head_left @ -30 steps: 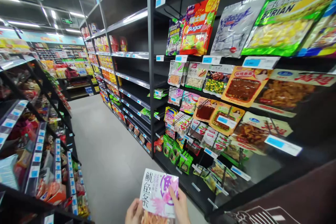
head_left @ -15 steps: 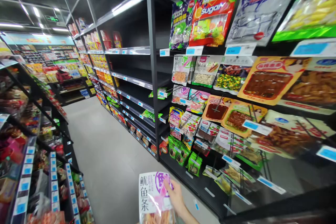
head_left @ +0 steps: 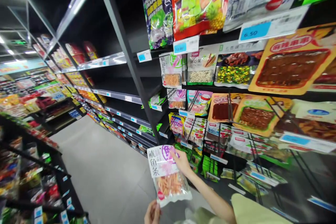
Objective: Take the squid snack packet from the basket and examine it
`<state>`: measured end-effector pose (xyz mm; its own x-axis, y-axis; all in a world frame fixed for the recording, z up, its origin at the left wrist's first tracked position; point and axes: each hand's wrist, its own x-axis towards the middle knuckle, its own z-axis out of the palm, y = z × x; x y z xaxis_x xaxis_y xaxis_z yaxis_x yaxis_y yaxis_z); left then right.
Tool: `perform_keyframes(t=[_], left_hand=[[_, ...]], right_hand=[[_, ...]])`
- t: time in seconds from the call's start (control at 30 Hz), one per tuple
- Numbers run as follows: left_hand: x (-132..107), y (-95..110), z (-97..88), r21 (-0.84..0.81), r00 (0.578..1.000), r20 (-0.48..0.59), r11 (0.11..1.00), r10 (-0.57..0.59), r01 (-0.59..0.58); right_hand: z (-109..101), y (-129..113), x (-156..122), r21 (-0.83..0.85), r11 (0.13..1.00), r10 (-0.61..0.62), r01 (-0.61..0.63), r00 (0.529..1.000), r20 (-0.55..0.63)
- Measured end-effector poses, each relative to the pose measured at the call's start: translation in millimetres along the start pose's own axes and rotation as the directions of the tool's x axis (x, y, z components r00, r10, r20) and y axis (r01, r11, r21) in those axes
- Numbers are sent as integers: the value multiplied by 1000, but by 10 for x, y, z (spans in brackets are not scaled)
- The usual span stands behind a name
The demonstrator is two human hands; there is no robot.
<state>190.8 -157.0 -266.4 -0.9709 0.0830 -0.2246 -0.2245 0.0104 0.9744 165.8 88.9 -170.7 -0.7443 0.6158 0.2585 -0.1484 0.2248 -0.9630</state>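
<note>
A white and purple bag of dried squid strips is held out over the aisle, its printed front towards me. My right hand grips its upper right edge, thumb across the front and the other fingers hidden behind. At the bag's lower left corner is my left hand, its thumb and fingers closed on that corner. Matching squid bags hang on the rack ahead, beside a bag of pistachios.
The snack rack on the right carries hanging bags, with metal hooks and price tags jutting out. A dark upright post divides it from long shelves. Grey floor runs between these and the left-hand display.
The squid bag has risen and moved slightly right, so more of it shows. My left hand has come into view at its lower corner. My view has turned right, nearer the rack.
</note>
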Motion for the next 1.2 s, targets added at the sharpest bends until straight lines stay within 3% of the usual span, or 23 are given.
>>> perform_keyframes(t=[0.17, 0.3, 0.4, 0.5, 0.6, 0.8, 0.97, 1.07, 1.2], left_hand=[[637, 355, 406, 2, 985, 144, 996, -93, 94], [958, 314, 578, 12, 952, 265, 988, -153, 155], [1148, 227, 627, 61, 894, 377, 970, -242, 236], [1355, 289, 611, 155, 833, 473, 958, -288, 243], [1598, 498, 537, 237, 803, 542, 962, -248, 137], [2064, 835, 307, 300, 809, 554, 953, -199, 29], [2241, 809, 212, 319, 832, 509, 946, -221, 56], [2226, 717, 216, 317, 819, 516, 944, -252, 91], [2121, 603, 230, 282, 849, 478, 955, -226, 95]], right_hand=[[-253, -210, 687, -46, 998, -47, 41, 990, -135], [-342, -372, 1149, -85, 994, -92, 74, 967, -236], [-323, -424, 1431, -111, 990, -119, 89, 947, -298], [-257, -464, 1654, -164, 983, -134, 78, 923, -361], [-177, -536, 1817, -191, 981, -103, 33, 924, -368], [-72, -724, 1938, -212, 974, -130, 73, 954, -270], [-9, -800, 1976, -314, 943, -198, 106, 940, -278], [42, -818, 2060, -345, 935, -209, 87, 919, -336], [93, -838, 2159, -347, 934, -227, 83, 889, -397]])
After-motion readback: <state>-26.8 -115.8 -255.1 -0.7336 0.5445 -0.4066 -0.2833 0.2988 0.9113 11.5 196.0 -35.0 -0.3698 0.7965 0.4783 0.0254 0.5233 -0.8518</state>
